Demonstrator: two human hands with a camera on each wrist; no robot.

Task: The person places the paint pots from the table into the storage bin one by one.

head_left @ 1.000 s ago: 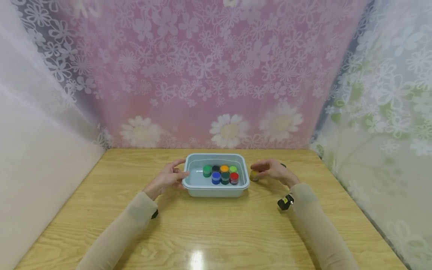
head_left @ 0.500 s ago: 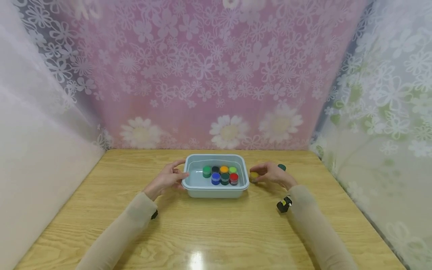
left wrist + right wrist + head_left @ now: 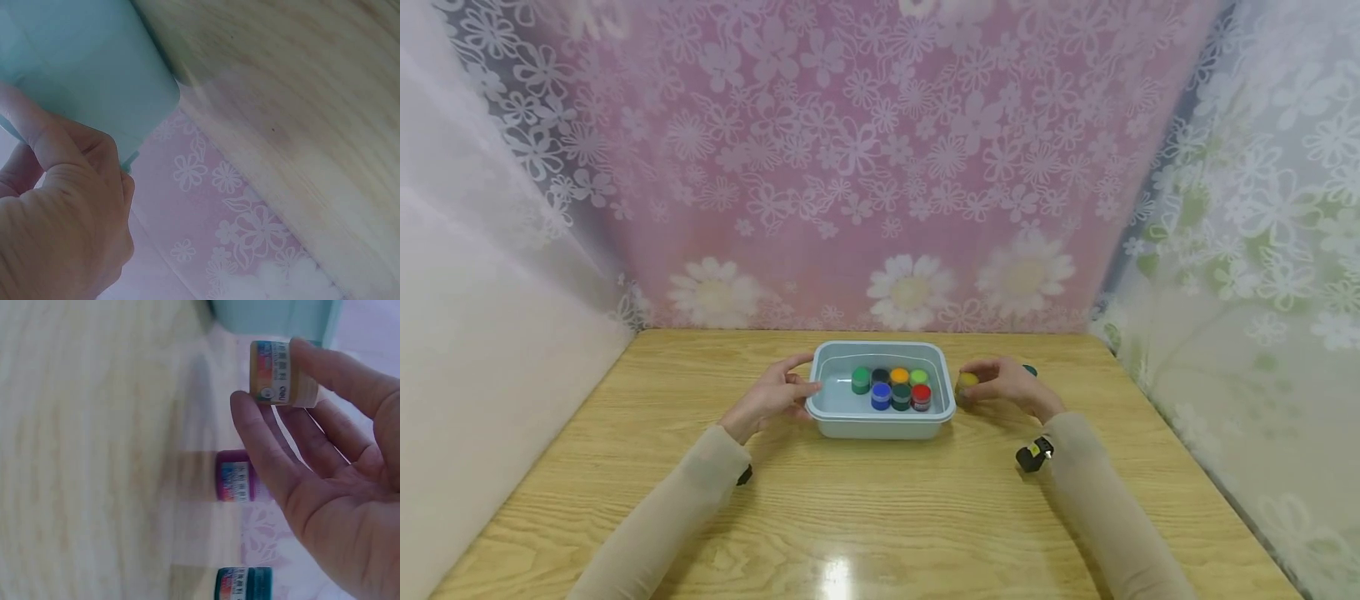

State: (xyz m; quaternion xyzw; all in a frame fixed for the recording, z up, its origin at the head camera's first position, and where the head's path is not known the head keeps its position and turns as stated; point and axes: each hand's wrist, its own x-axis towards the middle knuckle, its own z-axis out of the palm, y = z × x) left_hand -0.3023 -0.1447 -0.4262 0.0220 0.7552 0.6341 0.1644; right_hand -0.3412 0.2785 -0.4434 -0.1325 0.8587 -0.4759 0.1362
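A pale blue plastic tub (image 3: 880,427) stands on the table with several small paint jars inside. My left hand (image 3: 772,393) grips its left rim, thumb over the edge; the left wrist view shows the curled fingers (image 3: 94,147) against the tub wall. Just beyond the tub's right side, my right hand (image 3: 1011,385) pinches a yellow paint jar (image 3: 275,372) between thumb and fingers. That jar appears slightly off the table. Below the hand in the right wrist view stand a purple paint jar (image 3: 234,478) and a teal paint jar (image 3: 242,584).
Inside the tub, a blue jar (image 3: 881,397), a red jar (image 3: 921,398) and an orange-lidded jar (image 3: 899,377) stand among others towards the right. The wooden table (image 3: 880,508) meets a flowered curtain (image 3: 880,208) behind.
The yellow paint jar has risen slightly in my right hand, which stays near the tub's right side. My left hand and the tub keep their places.
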